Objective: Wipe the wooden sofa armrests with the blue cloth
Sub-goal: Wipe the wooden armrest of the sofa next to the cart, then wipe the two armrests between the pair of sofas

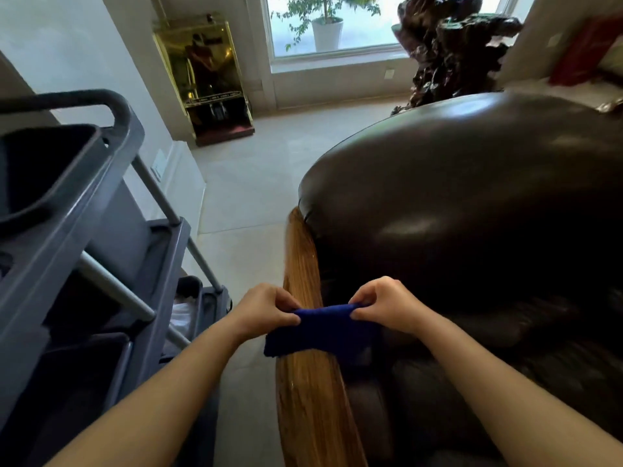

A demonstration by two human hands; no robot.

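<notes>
A folded blue cloth (317, 333) lies across the polished wooden armrest (308, 399) of a dark leather sofa (472, 197). My left hand (266, 310) pinches the cloth's upper left corner. My right hand (387, 305) pinches its upper right corner. Between the two hands the cloth's top edge is stretched, and its lower part drapes over the wood. The armrest runs from the bottom of the view up to the sofa's rounded back.
A grey cleaning cart (77, 251) with bins and shelves stands close on the left. Pale tiled floor (249, 183) lies between cart and sofa. Farther off are a brass-framed glass cabinet (205, 75), a dark carved root sculpture (451, 48) and a window with a potted plant (327, 25).
</notes>
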